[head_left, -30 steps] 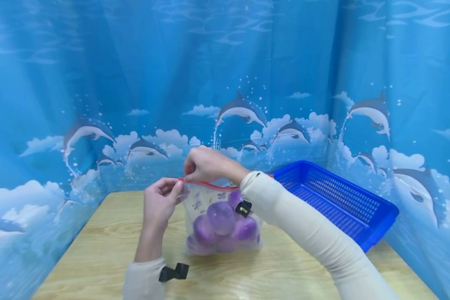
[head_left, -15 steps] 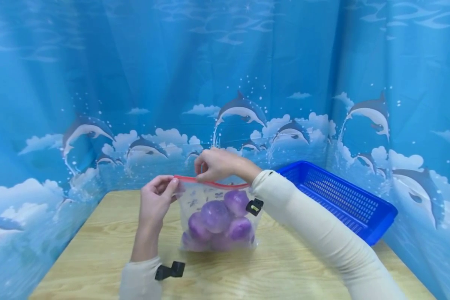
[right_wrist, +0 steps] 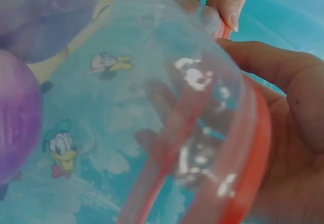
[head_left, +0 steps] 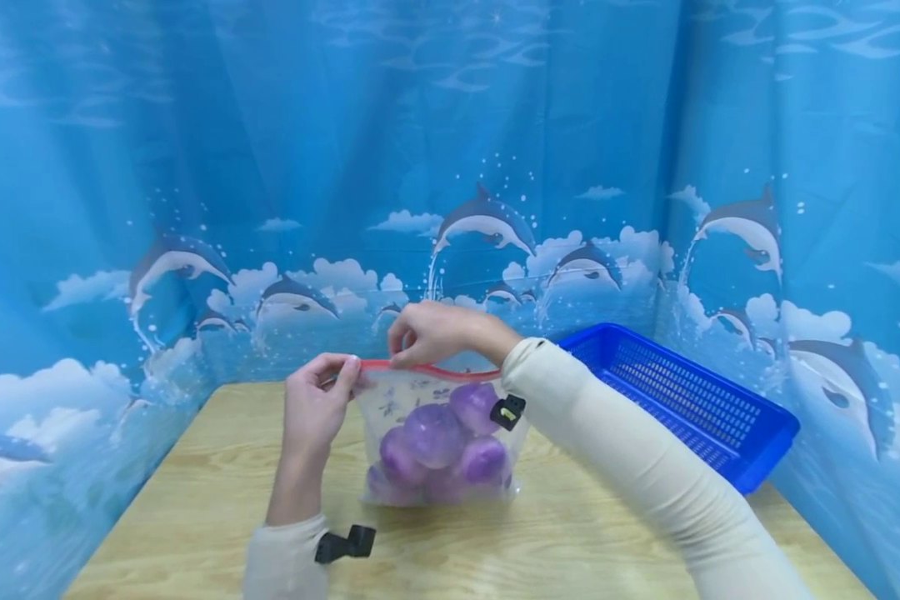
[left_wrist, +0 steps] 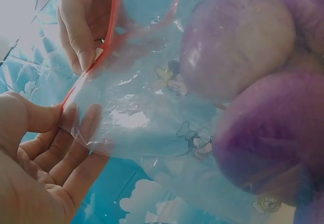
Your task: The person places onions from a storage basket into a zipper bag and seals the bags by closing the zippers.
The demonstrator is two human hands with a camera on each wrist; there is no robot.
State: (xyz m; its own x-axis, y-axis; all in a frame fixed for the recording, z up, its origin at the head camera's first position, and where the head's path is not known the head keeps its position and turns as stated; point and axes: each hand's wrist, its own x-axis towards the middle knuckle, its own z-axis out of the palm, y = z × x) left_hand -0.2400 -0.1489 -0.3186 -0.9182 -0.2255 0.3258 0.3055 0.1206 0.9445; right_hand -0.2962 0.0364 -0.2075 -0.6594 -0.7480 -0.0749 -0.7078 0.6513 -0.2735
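Observation:
A clear zip bag (head_left: 397, 417) with a red zip edge stands on the table, several round purple things (head_left: 431, 435) inside. Cartoon figures are printed on its plastic. My left hand (head_left: 317, 400) pinches the zip's left corner between thumb and fingers. Just right of it, my right hand (head_left: 438, 332) pinches the red zip (left_wrist: 115, 19) from above, beside a small white slider (left_wrist: 98, 53). Farther right the zip's two red strips stand apart, as the right wrist view shows. My right sleeve hides the bag's upper right corner.
A blue perforated basket (head_left: 768, 442) stands at the right of the wooden table (head_left: 195, 500), behind my right forearm. A blue curtain with dolphins (head_left: 330, 167) hangs around the table. Small black mounts (head_left: 348, 543) sit at both wrists.
My right hand has slid a little to the right along the zip, away from the left corner. My left hand still holds that corner; the bag has shifted slightly left.

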